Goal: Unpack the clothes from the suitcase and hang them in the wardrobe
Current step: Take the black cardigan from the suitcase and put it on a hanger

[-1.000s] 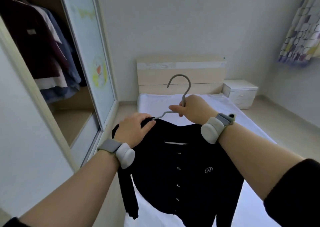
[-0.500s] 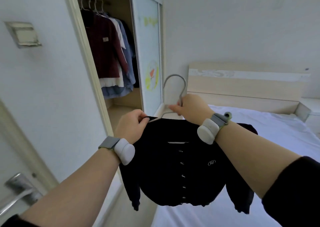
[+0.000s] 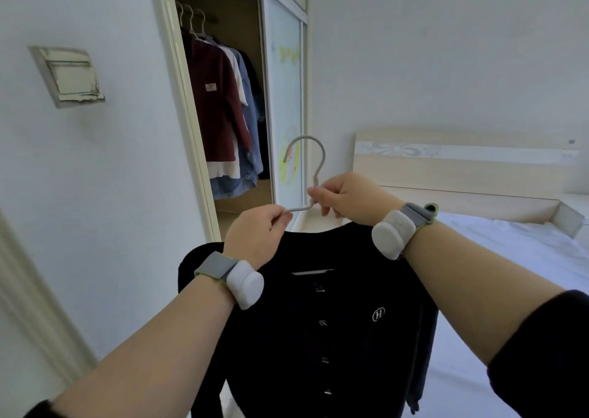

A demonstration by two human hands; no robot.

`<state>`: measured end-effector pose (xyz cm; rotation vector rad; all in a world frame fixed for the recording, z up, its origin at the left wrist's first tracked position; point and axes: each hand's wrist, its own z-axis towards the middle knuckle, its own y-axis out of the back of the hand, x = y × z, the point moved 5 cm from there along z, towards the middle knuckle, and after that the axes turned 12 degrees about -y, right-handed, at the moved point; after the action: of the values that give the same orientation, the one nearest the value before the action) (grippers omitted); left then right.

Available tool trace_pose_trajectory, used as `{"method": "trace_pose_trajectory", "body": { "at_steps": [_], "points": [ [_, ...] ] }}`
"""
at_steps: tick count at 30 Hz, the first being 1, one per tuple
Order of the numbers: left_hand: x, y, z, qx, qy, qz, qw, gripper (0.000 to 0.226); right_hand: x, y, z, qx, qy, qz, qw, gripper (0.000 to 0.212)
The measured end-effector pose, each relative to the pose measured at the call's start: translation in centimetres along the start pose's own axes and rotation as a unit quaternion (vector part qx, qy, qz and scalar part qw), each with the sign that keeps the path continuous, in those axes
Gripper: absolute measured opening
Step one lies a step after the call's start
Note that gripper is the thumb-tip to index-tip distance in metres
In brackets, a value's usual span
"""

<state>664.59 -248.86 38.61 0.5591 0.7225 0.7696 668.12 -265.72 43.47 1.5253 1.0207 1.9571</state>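
A black button-front cardigan point(image 3: 334, 331) hangs on a grey hanger point(image 3: 310, 162) that I hold up in front of me. My left hand point(image 3: 255, 236) pinches the hanger's left arm at the cardigan's shoulder. My right hand point(image 3: 347, 197) grips the hanger's neck just under the hook. The open wardrobe point(image 3: 223, 105) stands ahead to the left, with a maroon shirt point(image 3: 213, 108) and several other garments hanging from its rail. No suitcase is in view.
The wardrobe's sliding door point(image 3: 285, 114) with a drawing on it stands right of the opening. A bed point(image 3: 526, 258) with a white sheet and pale wooden headboard lies at the right. A wall switch plate point(image 3: 67, 74) sits on the left wall.
My view has swung left and upward toward the wardrobe opening, which now shows the hanger hooks on the rail. Both hands keep the same hold on the hanger, carried closer to the wardrobe.
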Motion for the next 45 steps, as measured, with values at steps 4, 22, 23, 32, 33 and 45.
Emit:
{"method": "trace_pose_trajectory", "body": {
  "at_steps": [4, 22, 23, 32, 33, 45],
  "points": [
    [4.8, 1.5, 1.5, -0.015, -0.006, -0.013, 1.000, 0.023, -2.5, -0.5, 2.4, 0.002, -0.105, -0.095, 0.990, 0.060],
    [10.0, -0.8, 10.2, -0.016, -0.054, -0.026, 0.998, 0.027, -6.4, 0.2, 7.2, -0.266, -0.047, -0.082, 0.959, 0.033],
    [10.5, -1.1, 10.8, -0.022, -0.045, -0.024, 0.998, 0.026, -6.7, 0.3, 7.7, -0.277, -0.027, -0.081, 0.957, 0.033],
    [13.5, -6.0, 17.8, -0.045, -0.056, -0.039, 0.997, 0.025, -13.5, 2.0, 15.0, -0.210, -0.117, -0.189, 0.952, 0.033],
    [13.7, -6.0, 18.2, -0.048, -0.056, -0.039, 0.997, 0.024, -13.4, 2.2, 15.2, -0.190, -0.144, -0.195, 0.952, 0.037],
    [28.4, -12.9, 31.9, -0.009, -0.025, -0.164, 0.986, 0.015, -16.2, -1.1, 28.6, -0.083, -0.343, 0.009, 0.936, 0.048]
  ]
}}
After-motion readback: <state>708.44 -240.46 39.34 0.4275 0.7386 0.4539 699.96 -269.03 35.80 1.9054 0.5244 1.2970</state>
